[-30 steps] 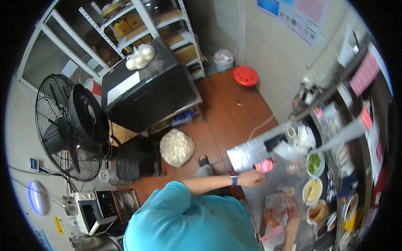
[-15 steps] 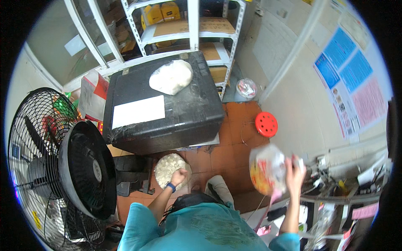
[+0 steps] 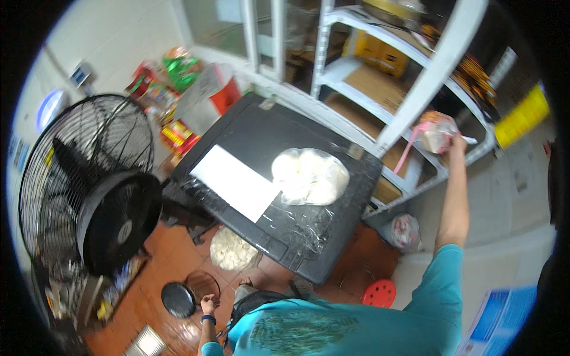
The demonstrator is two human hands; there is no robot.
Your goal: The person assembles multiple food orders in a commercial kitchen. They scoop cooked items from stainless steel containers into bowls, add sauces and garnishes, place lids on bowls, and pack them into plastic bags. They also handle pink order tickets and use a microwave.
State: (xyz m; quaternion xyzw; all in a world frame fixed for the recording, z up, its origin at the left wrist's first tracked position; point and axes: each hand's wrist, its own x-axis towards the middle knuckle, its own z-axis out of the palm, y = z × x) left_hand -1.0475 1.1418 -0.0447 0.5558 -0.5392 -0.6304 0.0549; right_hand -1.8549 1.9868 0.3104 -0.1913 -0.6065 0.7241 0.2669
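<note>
From where I stand, one big black fan [image 3: 86,184] fills the far left, with one lit oval lamp [image 3: 52,111] on the wall behind it; past the fan lies a heap of bright packets [image 3: 178,68], too blurred to count, and beside it one white-and-red bag [image 3: 217,95]. Low on the brown tiled floor [image 3: 157,246] I see one round black-topped thing [image 3: 178,299]; just beside it hangs the left hand [image 3: 208,304], one dark blue band [image 3: 208,319] on its wrist, its fingers loosely curled and apart, released; one clear sack of white chunks [image 3: 233,249] sits on the floor near the edge of one large black box [image 3: 252,127]. On that box lie two things: one white sheet [image 3: 236,182] and, to its right, one clear bag of pale lumps [image 3: 310,176]; behind the box rises one white shelf unit [image 3: 344,68]. Below and to the right stand one red stool [image 3: 380,293] with a pierced top and one lined bin [image 3: 404,231]; up at the right, on an outstretched arm, the right hand [image 3: 457,143] is clenched on one clear plastic bag [image 3: 436,133], held up in front of the shelf unit, one pink strip [image 3: 407,153] dangling from it; whether bag and shelf touch, I cannot tell; one yellow sign [image 3: 522,117] shows farther right.
</note>
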